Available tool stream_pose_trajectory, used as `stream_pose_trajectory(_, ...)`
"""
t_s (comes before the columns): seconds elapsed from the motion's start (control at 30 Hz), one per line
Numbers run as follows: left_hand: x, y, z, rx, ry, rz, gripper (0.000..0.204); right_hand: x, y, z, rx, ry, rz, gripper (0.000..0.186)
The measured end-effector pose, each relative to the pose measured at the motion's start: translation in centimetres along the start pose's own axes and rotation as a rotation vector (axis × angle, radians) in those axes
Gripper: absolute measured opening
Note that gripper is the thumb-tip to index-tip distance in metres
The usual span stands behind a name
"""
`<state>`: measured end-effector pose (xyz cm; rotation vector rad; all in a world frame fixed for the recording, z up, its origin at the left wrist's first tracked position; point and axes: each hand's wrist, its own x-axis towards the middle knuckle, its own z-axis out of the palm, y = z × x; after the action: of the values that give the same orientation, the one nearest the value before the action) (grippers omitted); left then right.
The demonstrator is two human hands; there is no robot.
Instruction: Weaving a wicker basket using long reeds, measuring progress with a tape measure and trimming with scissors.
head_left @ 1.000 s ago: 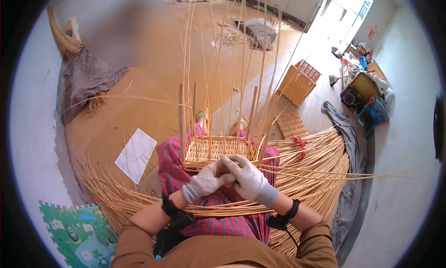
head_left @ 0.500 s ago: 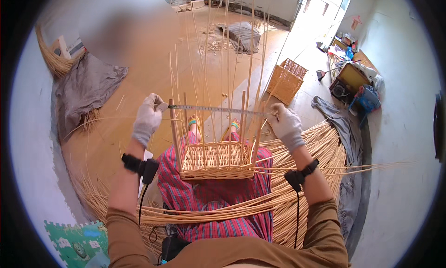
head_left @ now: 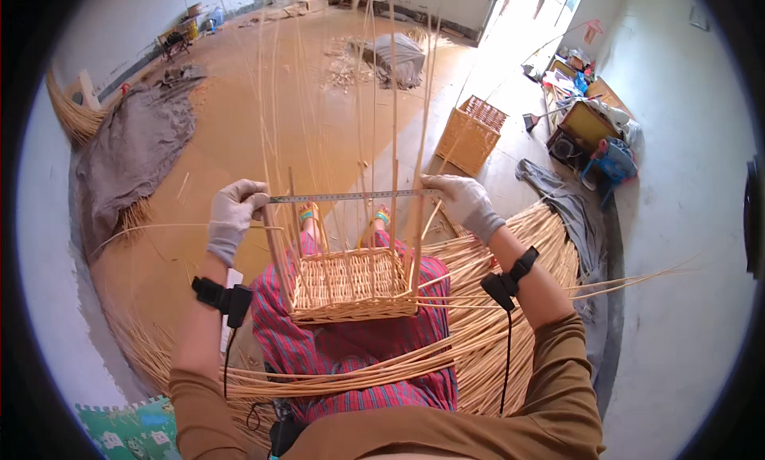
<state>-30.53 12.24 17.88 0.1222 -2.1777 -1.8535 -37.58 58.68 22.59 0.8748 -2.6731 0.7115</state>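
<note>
A rectangular wicker basket base [head_left: 348, 285] rests on the striped cloth over my lap, with wooden corner posts and long thin canes standing up from it. Across the posts, well above the woven bottom, a thin metal tape measure [head_left: 341, 194] is stretched level. My left hand [head_left: 231, 218], in a white glove, pinches its left end beside the left posts. At the right posts, my right hand [head_left: 466, 203], also gloved, has its fingers closed on the other end, partly hiding it.
Long cane bundles [head_left: 526, 300] lie on my right and across my lap. Ahead are a finished woven box [head_left: 462, 141] and a piled clutter of bags [head_left: 606, 161] along the right wall. Grey cloth [head_left: 131, 141] covers material on the left; another covered heap [head_left: 394, 61] sits farther back.
A second ago both hands were together low at the basket; they have since risen and spread apart with the tape stretched between them. Over the last half second the view has shifted slightly.
</note>
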Motion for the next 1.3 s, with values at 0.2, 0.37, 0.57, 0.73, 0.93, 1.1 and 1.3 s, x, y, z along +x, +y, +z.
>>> stream_pose_trajectory(0.2, -0.9, 0.2, -0.3, 0.05, 0.058, 0.007, 0.011, 1.3, -0.5, -0.9, -0.035, -0.108, 0.018, 0.035)
stream_pose_trajectory(0.37, -0.8, 1.4, 0.6, 0.223, 0.045, 0.075, 0.011, 1.3, 0.6, -1.4, -0.015, -0.069, 0.009, 0.041)
stream_pose_trajectory(0.57, -0.9, 2.6, 1.5, 0.519, 0.073, 0.139, 0.016, 0.7, 1.1, -0.6, -0.05, -0.003, 0.005, 0.04)
stream_pose_trajectory(0.73, -1.0, 3.2, 1.7, 0.711, 0.074, 0.169, 0.018, 0.3, 0.6, -0.2, -0.075, 0.016, 0.057, 0.039)
stream_pose_trajectory(0.93, -1.0, 3.4, 1.9, 0.785, 0.071, 0.173, 0.018, 0.5, 1.3, 0.3, -0.074, 0.014, 0.071, 0.039)
stream_pose_trajectory(1.1, -0.9, 3.7, 2.2, 0.842, 0.063, 0.235, 0.02, 0.6, 1.8, 0.5, -0.09, -0.007, 0.09, 0.038)
stream_pose_trajectory(1.3, -1.2, 4.3, 2.8, 0.954, 0.094, 0.205, 0.02, 0.5, 0.7, 0.0, -0.062, -0.033, 0.15, 0.037)
